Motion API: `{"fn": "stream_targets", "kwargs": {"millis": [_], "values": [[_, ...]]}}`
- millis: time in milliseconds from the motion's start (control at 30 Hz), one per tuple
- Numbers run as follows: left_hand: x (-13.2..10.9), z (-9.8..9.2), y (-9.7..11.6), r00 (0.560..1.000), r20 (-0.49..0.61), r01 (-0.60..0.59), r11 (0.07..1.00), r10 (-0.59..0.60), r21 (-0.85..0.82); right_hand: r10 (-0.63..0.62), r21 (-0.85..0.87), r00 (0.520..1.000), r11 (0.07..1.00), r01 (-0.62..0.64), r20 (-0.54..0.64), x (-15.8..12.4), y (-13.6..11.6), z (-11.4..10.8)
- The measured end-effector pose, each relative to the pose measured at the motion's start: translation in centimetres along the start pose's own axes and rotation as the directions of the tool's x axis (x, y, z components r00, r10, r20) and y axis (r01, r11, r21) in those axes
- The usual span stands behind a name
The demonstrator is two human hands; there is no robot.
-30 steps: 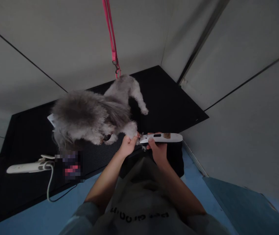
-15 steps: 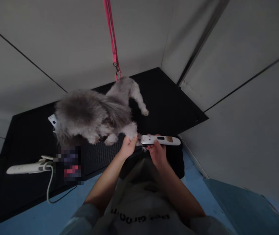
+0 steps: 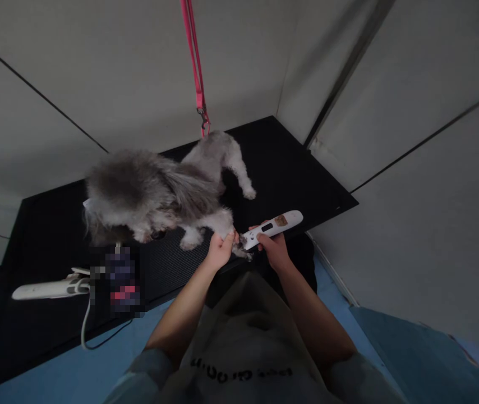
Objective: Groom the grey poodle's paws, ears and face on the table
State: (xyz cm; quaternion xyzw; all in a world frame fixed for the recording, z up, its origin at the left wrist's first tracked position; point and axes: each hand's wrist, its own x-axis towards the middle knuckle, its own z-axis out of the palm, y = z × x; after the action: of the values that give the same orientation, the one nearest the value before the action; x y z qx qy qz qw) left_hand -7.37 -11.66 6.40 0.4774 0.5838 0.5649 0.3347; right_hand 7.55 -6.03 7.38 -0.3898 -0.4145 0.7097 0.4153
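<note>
A small grey fluffy dog (image 3: pixel 155 193) stands on a black grooming table (image 3: pixel 298 174), clipped to a pink leash (image 3: pixel 195 67) that hangs from above. My left hand (image 3: pixel 219 249) is closed round the dog's hind paw (image 3: pixel 226 227) at the table's near edge. In my right hand (image 3: pixel 273 251) I grip a white electric clipper (image 3: pixel 271 227), tilted up to the right, its blade end touching that paw.
A second white tool (image 3: pixel 48 288) with a pale cord lies on the table's left part beside a blurred dark object (image 3: pixel 119 278). Grey walls close in behind and to the right. The floor (image 3: pixel 411 348) is blue.
The clipper has tipped from level to slanting up to the right, its blade now at the paw. The dog has shifted a little to the left. My left hand keeps its hold on the paw.
</note>
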Motion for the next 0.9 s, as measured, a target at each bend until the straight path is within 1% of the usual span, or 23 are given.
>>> {"fn": "stream_targets", "kwargs": {"millis": [133,200,333,467,533,600,700,767,833,900], "values": [[0.2,-0.1,0.1,1.000,-0.011,-0.003,1.000,0.003,0.031,0.100,0.193,0.995,0.977,-0.094,-0.020,0.0,0.7,0.4],[0.2,-0.1,0.2,1.000,-0.015,-0.007,0.999,0.008,0.041,0.115,0.272,0.992,0.957,-0.100,-0.043,-0.2,1.0,0.5],[0.3,-0.1,0.2,1.000,-0.027,0.002,1.000,-0.002,0.017,0.156,0.361,0.987,0.922,-0.137,-0.024,-0.5,1.7,0.6],[0.2,0.0,0.4,0.999,-0.027,0.019,0.999,-0.018,0.032,0.187,0.443,0.980,0.886,-0.138,-0.070,-0.8,2.4,0.6],[0.3,0.1,0.5,0.999,-0.033,0.022,1.000,-0.021,0.021,0.210,0.489,0.976,0.858,-0.160,-0.049,-1.0,2.8,0.6],[0.3,0.2,0.5,0.998,-0.056,0.017,1.000,-0.016,0.011,0.238,0.524,0.971,0.828,-0.201,-0.003,-1.2,3.1,0.7],[0.3,0.1,0.5,0.997,-0.080,0.008,1.000,-0.007,0.008,0.270,0.544,0.960,0.795,-0.269,0.080,-1.4,3.2,0.3],[0.2,0.0,0.5,0.997,-0.071,0.011,1.000,-0.011,0.001,0.275,0.523,0.953,0.799,-0.298,0.123,-1.3,3.0,-0.4],[0.1,-0.2,0.4,0.998,-0.058,0.029,1.000,-0.030,-0.005,0.257,0.464,0.961,0.842,-0.274,0.101,-1.0,2.4,-1.4],[-0.1,-0.4,0.3,0.997,-0.046,0.058,0.998,-0.059,-0.012,0.206,0.372,0.978,0.906,-0.204,0.035,-0.5,1.5,-2.5]]}}
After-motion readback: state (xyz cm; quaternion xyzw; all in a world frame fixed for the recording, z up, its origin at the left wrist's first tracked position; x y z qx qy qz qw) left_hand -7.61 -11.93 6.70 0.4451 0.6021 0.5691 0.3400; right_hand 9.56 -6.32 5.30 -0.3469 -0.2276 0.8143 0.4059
